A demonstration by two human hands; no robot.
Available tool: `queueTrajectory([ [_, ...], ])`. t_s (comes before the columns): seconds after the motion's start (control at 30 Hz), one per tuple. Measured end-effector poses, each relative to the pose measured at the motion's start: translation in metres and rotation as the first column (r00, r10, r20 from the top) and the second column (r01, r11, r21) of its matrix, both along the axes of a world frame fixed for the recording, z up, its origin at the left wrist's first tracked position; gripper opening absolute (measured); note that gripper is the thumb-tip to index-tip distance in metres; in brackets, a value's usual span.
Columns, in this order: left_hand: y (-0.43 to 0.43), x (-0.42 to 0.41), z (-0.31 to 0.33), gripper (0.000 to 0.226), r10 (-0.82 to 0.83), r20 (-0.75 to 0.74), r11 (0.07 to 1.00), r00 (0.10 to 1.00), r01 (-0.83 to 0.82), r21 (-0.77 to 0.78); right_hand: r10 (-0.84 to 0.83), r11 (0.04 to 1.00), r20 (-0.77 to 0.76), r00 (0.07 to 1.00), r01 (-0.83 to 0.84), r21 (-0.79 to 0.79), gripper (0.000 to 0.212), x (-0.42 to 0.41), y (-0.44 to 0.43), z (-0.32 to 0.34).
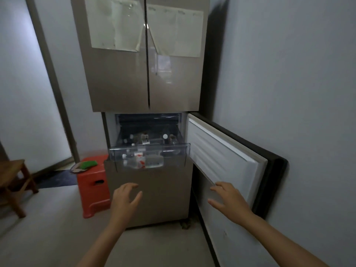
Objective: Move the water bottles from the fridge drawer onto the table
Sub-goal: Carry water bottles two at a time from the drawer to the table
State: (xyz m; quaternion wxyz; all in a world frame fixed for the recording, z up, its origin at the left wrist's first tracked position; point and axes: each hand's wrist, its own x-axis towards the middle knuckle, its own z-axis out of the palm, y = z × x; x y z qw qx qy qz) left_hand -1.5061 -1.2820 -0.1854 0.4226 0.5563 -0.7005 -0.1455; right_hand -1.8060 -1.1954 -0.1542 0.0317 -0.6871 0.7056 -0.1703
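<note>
A clear plastic fridge drawer (173, 151) stands pulled out of the beige fridge (134, 89). Inside it lie several clear water bottles (143, 160) with red-and-white labels; one white cap (165, 136) shows further back. My left hand (126, 198) hovers below the drawer in front of the lower fridge panel, fingers spread and holding nothing. My right hand (227, 199) reaches forward beside the open lower door (227, 160), fingers straight, also empty. No table is in view.
The open door swings out to the right against the wall (298, 93). A red plastic stool (93, 185) with a green item and a dish on it stands left of the fridge. A wooden stool (13, 182) is at the far left.
</note>
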Motion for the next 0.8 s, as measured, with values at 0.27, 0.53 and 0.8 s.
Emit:
queueTrajectory([
  [0.27, -0.045, 0.012, -0.036, 0.021, 0.113, 0.023, 0.987, 0.993, -0.115, 0.115, 0.202, 0.974, 0.012, 0.979, -0.202, 0.099, 0.059, 0.004, -0.105, -0.019],
  [0.53, -0.117, 0.027, -0.04, 0.019, 0.251, 0.03, 0.963, 0.968, -0.252, 0.091, 0.268, 0.954, 0.065, 0.961, -0.274, 0.119, 0.128, 0.022, -0.205, -0.033],
  [0.8, -0.247, 0.037, -0.033, 0.02, 0.255, -0.039, 0.964, 0.966, -0.251, 0.091, 0.279, 0.955, 0.001, 0.96, -0.277, 0.108, 0.124, 0.044, -0.332, -0.017],
])
